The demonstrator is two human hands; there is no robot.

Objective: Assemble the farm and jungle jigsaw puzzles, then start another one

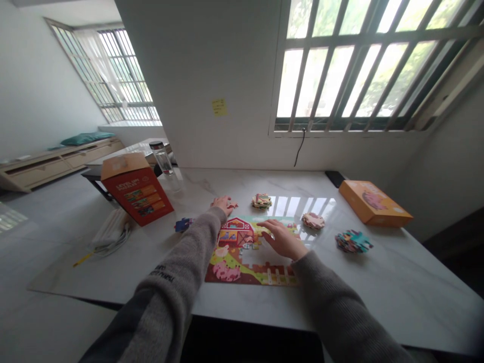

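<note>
A farm jigsaw puzzle [227,252] lies on the table before me, with a red barn, a pink pig and a white fence. Its middle right has a gap where the white tabletop shows. Just beyond its upper left edge, my left hand [223,203] has its fingers curled on a small reddish puzzle piece [233,205], partly hidden by them. Over the puzzle's right half hovers my right hand [283,240], thumb and fingers apart, holding nothing. Piles of pieces lie around: a pale stack [261,201], a pinkish stack [313,220] and a teal-and-brown stack [353,242].
On the left stand a red puzzle box [138,189] and a glass bottle [162,157]. Dark blue pieces [183,225] lie by my left forearm, near a white cable bundle [111,232]. At right rest an orange box [374,203] and a black phone-like object [335,178].
</note>
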